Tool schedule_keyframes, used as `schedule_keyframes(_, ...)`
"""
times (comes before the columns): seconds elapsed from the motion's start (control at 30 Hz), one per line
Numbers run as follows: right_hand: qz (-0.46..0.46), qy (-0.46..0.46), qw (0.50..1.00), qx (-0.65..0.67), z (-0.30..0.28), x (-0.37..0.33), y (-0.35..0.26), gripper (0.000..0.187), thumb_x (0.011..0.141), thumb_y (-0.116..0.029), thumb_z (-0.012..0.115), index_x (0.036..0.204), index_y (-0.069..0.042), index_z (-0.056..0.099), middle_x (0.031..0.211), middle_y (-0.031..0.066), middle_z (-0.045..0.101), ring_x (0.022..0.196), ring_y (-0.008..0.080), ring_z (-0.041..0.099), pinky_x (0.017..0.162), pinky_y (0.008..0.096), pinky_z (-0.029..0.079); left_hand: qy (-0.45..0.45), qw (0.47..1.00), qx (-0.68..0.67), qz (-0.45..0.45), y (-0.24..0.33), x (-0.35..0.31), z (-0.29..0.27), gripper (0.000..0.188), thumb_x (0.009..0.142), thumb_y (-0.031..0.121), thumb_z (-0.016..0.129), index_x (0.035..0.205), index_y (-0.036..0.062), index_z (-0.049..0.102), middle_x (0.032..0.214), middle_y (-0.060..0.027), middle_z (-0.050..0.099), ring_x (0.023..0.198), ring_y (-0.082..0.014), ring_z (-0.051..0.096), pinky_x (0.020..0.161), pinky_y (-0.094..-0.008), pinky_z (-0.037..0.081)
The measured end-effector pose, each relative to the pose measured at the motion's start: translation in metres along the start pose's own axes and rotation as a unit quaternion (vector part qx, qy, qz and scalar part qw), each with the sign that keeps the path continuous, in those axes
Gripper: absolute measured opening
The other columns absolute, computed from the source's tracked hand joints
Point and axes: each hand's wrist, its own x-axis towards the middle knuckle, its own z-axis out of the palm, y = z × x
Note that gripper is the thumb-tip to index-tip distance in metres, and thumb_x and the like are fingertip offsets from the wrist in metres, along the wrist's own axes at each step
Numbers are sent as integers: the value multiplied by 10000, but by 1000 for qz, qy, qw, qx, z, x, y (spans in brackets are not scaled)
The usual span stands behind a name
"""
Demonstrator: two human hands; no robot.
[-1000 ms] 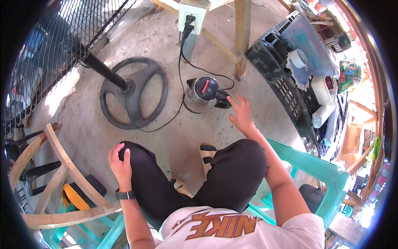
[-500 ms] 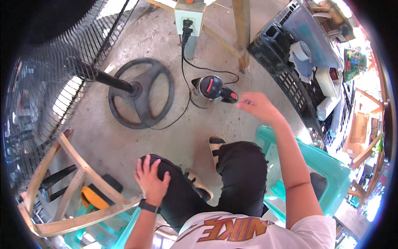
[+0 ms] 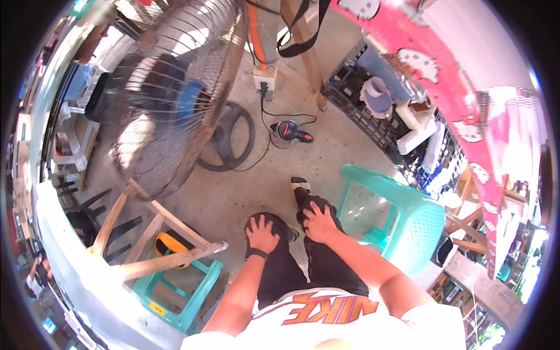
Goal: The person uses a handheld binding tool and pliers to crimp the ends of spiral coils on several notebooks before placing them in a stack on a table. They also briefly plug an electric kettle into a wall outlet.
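Observation:
My left hand rests on my left knee, fingers spread, with a dark watch at the wrist. On my other knee lies my right hand, also with fingers apart and nothing in it. Ahead on the concrete floor stands an electric kettle, metal with a black lid, a red strip and a black handle pointing right. Its base sits under it, mostly hidden. A black cord runs near it from a plug in the outlet box.
A large standing fan with a round base fills the left. Green plastic stools stand at right and lower left. A black crate holds assorted items. Pink patterned fabric hangs at upper right. Wooden framing is at left.
My right hand has drawn back from beside the kettle's handle to my right knee. The view has risen and widened, showing more of the fan and the pink fabric. My left hand stays on its knee.

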Motion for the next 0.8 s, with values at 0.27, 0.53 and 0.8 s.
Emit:
schedule_keyframes(0.27, -5, -134, 937, 322, -51, -120, -11, 218, 696, -301, 693, 797, -112, 654, 818, 47, 635, 866, 223, 576, 772, 367, 444, -289, 939, -122, 143, 51, -143, -69, 250, 758, 337, 571, 932, 195, 680, 1029, -29, 625, 1119, -206, 486, 960, -526, 319)
schedule_keyframes(0.53, 213, 16, 935, 285, -35, -155, 55, 66, 720, -99, 632, 763, -49, 628, 663, 93, 612, 613, 155, 555, 598, 310, 447, 51, 895, -433, -96, -43, -185, -103, 252, 750, 206, 615, 956, 64, 645, 888, -137, 648, 850, -258, 623, 753, -331, 478)
schedule_keyframes(0.8, 202, -77, 928, 304, -94, -161, -4, 208, 671, -206, 723, 750, -42, 624, 662, 61, 611, 641, 136, 565, 615, 294, 463, 115, 896, -393, -171, -105, -224, -65, 290, 734, 236, 617, 964, 61, 641, 888, -139, 649, 852, -270, 620, 762, -342, 477)
